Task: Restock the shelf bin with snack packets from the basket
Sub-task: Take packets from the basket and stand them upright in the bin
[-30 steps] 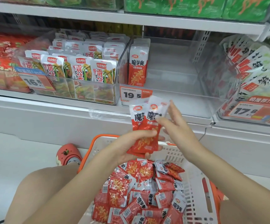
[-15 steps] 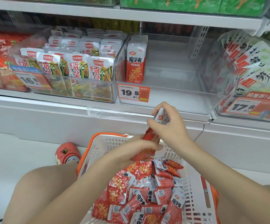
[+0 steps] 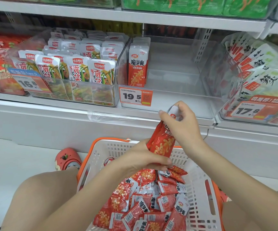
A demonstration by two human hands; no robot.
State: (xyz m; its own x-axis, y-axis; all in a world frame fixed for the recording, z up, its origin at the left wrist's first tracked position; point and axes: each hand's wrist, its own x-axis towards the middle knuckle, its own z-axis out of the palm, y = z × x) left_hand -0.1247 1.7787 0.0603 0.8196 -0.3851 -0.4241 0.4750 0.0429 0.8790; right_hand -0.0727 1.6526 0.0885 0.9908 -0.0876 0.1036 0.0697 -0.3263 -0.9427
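Restocking has barely begun, as I judge it. In the middle of the frame my clear shelf bin [image 3: 206, 104] holds only one short row of red konjac snack packets [image 3: 138, 64] standing upright against its left wall, just above the 19.5 price tag [image 3: 135, 97]; the rest of its floor is bare. To its left, the neighbouring bin of green-and-white packets [image 3: 78, 67] looks full. Below, at the bottom centre, my white basket with the orange rim [image 3: 200, 189] is heaped with loose red packets [image 3: 145, 202], so nearly all the work is left.

My left hand [image 3: 145, 157], low and centre above the basket, curls round the bottom end of a small stack of red packets [image 3: 162, 142], thumb and fingers wrapped over it. My right hand [image 3: 183, 124], just above and to the right, pinches the white top ends of the same stack, fingers bent over it. The stack leans, top tilted toward the bin's front lip, not yet inside.
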